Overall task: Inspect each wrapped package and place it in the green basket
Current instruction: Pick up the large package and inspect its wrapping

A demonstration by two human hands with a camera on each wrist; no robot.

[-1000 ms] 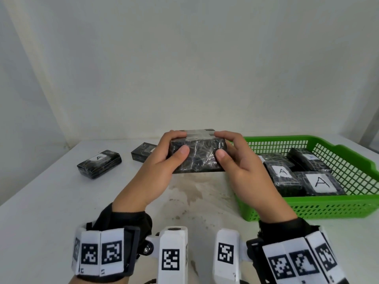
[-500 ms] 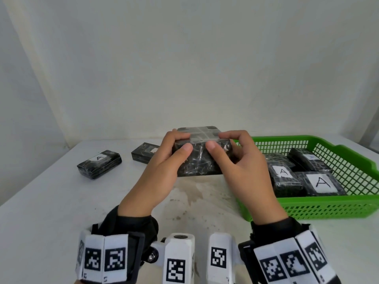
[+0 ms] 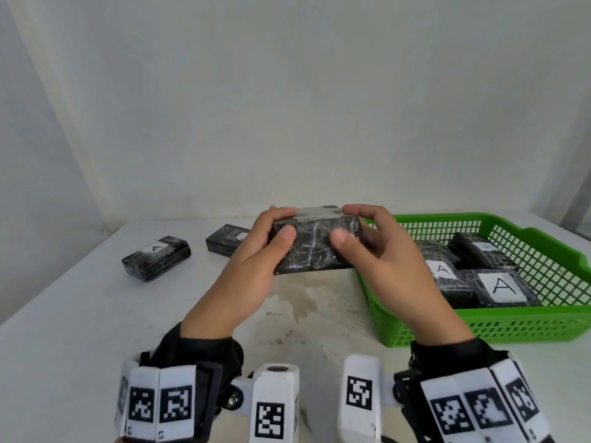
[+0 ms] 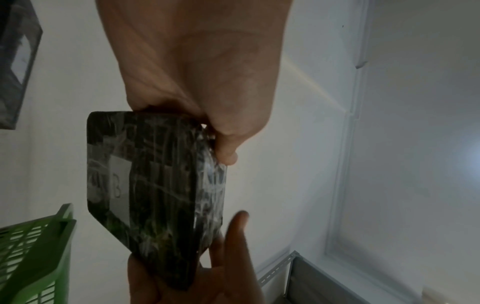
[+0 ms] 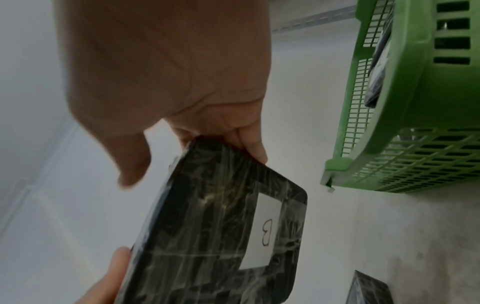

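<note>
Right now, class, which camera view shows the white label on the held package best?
The right wrist view: the label faces it, with a handwritten B plainly readable on the held package. The left wrist view shows the label dimmer and foreshortened. In the head view both hands hold the package, but the label faces away.

Bare packing or sorting station: white table (image 3: 80,330), blank white wall (image 3: 287,107), green basket (image 3: 527,321) holding lettered wrapped packages (image 3: 499,286).
</note>
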